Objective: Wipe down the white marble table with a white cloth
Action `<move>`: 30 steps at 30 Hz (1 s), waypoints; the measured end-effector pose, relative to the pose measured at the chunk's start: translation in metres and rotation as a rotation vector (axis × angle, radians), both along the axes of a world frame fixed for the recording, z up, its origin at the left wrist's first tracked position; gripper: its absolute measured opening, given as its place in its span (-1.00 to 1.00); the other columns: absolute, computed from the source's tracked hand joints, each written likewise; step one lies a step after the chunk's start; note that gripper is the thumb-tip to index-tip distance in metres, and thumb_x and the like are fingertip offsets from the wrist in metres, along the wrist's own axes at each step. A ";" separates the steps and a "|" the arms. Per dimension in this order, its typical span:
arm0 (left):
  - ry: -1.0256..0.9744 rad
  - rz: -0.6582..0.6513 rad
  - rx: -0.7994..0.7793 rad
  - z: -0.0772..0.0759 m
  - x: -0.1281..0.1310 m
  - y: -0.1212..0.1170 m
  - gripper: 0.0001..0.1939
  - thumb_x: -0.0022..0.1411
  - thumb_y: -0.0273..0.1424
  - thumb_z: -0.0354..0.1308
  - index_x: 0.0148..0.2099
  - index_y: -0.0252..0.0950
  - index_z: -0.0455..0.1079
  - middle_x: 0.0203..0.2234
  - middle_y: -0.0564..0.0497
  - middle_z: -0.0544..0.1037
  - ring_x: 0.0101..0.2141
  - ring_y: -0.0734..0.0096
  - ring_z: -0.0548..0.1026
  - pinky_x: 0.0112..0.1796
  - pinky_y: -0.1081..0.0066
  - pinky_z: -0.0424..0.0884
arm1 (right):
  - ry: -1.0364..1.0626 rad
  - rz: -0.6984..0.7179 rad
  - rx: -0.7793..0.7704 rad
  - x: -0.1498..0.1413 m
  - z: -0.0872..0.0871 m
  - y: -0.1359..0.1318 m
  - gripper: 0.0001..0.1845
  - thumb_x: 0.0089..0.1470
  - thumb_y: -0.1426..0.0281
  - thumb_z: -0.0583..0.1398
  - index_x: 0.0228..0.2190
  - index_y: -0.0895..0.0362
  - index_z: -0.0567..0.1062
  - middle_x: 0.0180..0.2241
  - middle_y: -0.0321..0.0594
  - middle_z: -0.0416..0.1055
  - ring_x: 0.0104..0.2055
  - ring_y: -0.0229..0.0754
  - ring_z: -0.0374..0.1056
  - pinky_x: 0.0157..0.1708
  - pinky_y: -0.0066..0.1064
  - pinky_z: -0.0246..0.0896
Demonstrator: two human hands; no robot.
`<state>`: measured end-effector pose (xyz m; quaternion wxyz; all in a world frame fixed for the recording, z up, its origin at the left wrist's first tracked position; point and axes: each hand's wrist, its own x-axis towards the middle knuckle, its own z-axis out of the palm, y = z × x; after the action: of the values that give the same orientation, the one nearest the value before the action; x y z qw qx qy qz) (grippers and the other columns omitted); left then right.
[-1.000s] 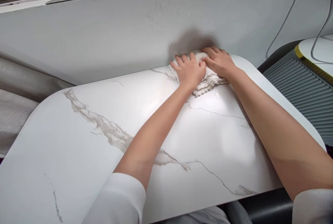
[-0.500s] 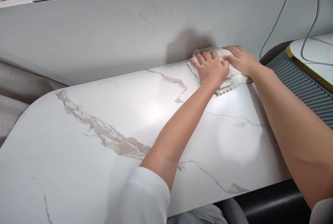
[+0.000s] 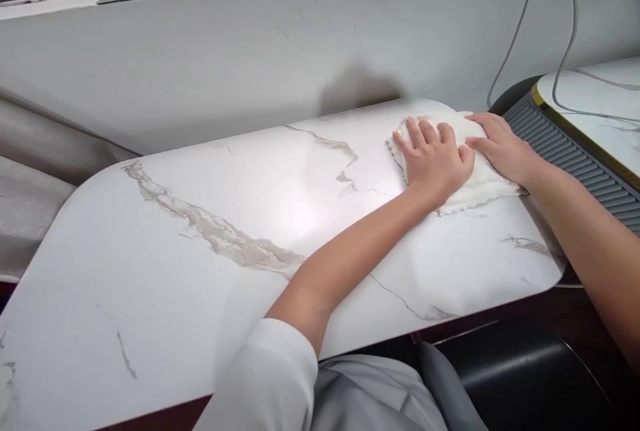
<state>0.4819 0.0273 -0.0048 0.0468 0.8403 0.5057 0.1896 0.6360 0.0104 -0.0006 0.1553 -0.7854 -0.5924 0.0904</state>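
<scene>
A folded white cloth [image 3: 480,181] lies on the far right part of a white marble-patterned tabletop [image 3: 200,217]. My left hand [image 3: 434,163] lies flat on the cloth's left half with its fingers stretched out. My right hand [image 3: 500,145] presses flat on the cloth's right half, fingers extended and pointing left. The two hands touch each other over the cloth. Both sleeves are white.
A grey wall [image 3: 250,51] runs along the table's far edge. A grey ribbed unit [image 3: 570,157] with a second marble top [image 3: 600,97] stands to the right, with two grey cables [image 3: 520,24] hanging down the wall. A black seat [image 3: 520,371] is below the table's near edge.
Both hands have slid the cloth to the right and toward me, away from the wall, to the table's right end.
</scene>
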 end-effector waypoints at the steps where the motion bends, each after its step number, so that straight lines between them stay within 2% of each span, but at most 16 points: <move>1: 0.003 -0.006 0.003 0.000 -0.001 -0.008 -0.46 0.39 -0.20 -0.20 0.28 -0.34 0.21 0.30 -0.23 0.22 0.34 -0.08 0.01 0.27 -0.10 -0.02 | -0.003 -0.003 -0.009 -0.002 0.001 -0.008 -0.46 0.16 0.10 -0.08 0.17 -0.21 0.19 0.33 -0.33 0.06 0.36 0.12 -0.02 0.26 0.18 0.05; 5: 0.005 -0.033 0.004 0.000 -0.005 -0.036 -0.44 0.38 -0.21 -0.22 0.29 -0.34 0.20 0.29 -0.22 0.23 0.34 -0.11 0.01 0.27 -0.12 -0.01 | -0.009 -0.006 -0.038 -0.006 0.006 -0.040 -0.44 0.18 0.13 -0.07 0.19 -0.11 0.18 0.33 -0.25 0.05 0.37 0.05 -0.02 0.29 0.16 -0.03; 8: 0.002 -0.061 -0.013 0.001 -0.006 -0.055 -0.43 0.37 -0.20 -0.22 0.30 -0.35 0.19 0.30 -0.22 0.22 0.34 -0.13 -0.02 0.28 -0.12 -0.04 | -0.008 -0.037 -0.047 -0.007 0.007 -0.063 -0.42 0.17 0.14 -0.07 0.21 -0.12 0.15 0.33 -0.24 0.06 0.36 0.01 -0.01 0.29 0.16 -0.07; 13: 0.002 -0.134 -0.045 0.006 -0.012 -0.084 -0.40 0.37 -0.19 -0.24 0.32 -0.36 0.16 0.31 -0.20 0.20 0.35 -0.12 -0.05 0.29 -0.12 -0.05 | -0.013 -0.067 -0.006 -0.007 0.001 -0.103 -0.43 0.16 0.15 -0.06 0.20 -0.12 0.17 0.31 -0.20 0.11 0.37 -0.04 -0.02 0.31 0.07 -0.09; 20: 0.016 -0.213 -0.020 0.008 -0.025 -0.112 -0.40 0.37 -0.19 -0.26 0.33 -0.32 0.17 0.30 -0.16 0.23 0.34 -0.08 -0.01 0.27 -0.09 0.00 | -0.003 -0.170 0.026 -0.016 -0.010 -0.150 -0.40 0.16 0.10 -0.06 0.23 -0.21 0.14 0.35 -0.22 0.02 0.40 -0.05 -0.07 0.31 0.04 -0.09; 25: 0.012 -0.256 0.007 0.007 -0.032 -0.123 -0.40 0.37 -0.21 -0.25 0.32 -0.39 0.16 0.30 -0.23 0.23 0.33 -0.13 0.02 0.25 -0.14 0.02 | 0.030 -0.206 0.052 -0.024 -0.014 -0.169 -0.41 0.17 0.07 -0.08 0.23 -0.22 0.12 0.36 -0.24 -0.02 0.40 -0.04 -0.09 0.33 0.03 -0.12; 30: -0.001 -0.273 0.008 0.005 -0.031 -0.123 -0.41 0.37 -0.21 -0.25 0.31 -0.42 0.16 0.30 -0.27 0.22 0.33 -0.18 0.02 0.25 -0.18 0.01 | 0.031 -0.211 0.027 -0.022 -0.015 -0.168 -0.41 0.19 0.04 -0.07 0.23 -0.20 0.12 0.37 -0.28 -0.04 0.38 0.01 -0.02 0.36 -0.04 -0.17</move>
<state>0.4512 -0.0959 0.0003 0.0689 0.9015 0.3858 0.1837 0.6142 -0.1577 -0.0159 0.1837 -0.8396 -0.5052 0.0778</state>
